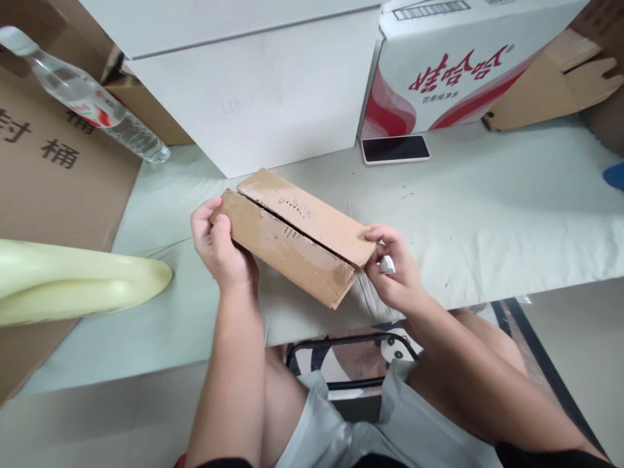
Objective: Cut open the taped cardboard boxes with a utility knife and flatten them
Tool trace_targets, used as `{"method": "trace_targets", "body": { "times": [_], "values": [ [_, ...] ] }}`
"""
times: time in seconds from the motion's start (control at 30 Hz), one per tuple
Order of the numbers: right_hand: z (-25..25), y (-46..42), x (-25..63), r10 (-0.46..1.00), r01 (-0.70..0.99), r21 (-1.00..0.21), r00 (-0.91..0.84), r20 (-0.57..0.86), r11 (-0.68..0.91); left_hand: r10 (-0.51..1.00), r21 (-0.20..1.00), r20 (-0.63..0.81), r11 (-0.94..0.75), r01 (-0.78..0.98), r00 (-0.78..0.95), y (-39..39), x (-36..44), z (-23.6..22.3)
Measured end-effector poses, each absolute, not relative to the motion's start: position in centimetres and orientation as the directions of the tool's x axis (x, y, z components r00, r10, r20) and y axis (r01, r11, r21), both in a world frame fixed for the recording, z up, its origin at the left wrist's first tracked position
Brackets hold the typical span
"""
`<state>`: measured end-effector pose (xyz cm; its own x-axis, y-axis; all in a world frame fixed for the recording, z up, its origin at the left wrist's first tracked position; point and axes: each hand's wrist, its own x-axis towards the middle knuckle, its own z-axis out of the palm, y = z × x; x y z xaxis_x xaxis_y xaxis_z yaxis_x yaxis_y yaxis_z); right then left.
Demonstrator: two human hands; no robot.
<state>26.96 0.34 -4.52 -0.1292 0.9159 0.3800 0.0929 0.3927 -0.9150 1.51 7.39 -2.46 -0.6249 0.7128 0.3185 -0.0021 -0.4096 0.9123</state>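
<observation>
A long flat brown cardboard box (292,237) with a slit down its top is held just above the pale sheet-covered surface (487,214). My left hand (219,250) grips its left end, fingers curled round the edge. Against the box's right end rests my right hand (394,270), thumb and fingers closed on the corner, with a small white object (387,264) tucked in the palm.
A phone (395,149) lies face up behind the box. Behind that stand a white box (253,84) and a red-and-white printed carton (453,65). A plastic bottle (88,97) leans on a large brown carton (53,175) at left. A pale yellow object (73,283) juts in from the left.
</observation>
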Motion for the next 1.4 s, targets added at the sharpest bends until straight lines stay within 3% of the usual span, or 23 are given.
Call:
{"method": "trace_targets", "body": {
  "times": [0.57,1.4],
  "values": [
    [-4.46,0.38,27.09,0.894,0.07,-0.897,-0.143,0.425,0.437,0.697,0.906,0.284,-0.42,-0.054,-0.658,7.34,1.83,-1.87],
    [-4.37,0.4,27.07,0.912,0.08,-0.915,-0.15,0.382,0.397,0.693,0.895,0.293,-0.441,-0.066,-0.659,7.35,1.72,-1.96]
  ]
}}
